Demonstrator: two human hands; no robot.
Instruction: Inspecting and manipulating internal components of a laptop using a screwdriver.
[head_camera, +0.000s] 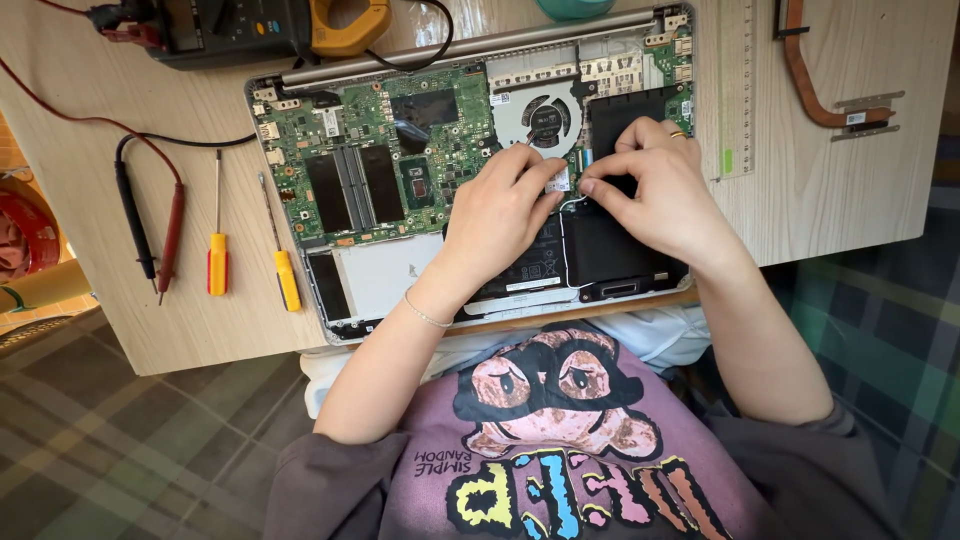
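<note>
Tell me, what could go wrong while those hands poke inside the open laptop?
1. Both hands, left hand and right hand, pinch at a small white part beside the fan; a hard tug might snap thin wires.
2. The laptop overhangs the table edge, so it could slip.
3. Bare fingers near the green circuit board may harm it.
</note>
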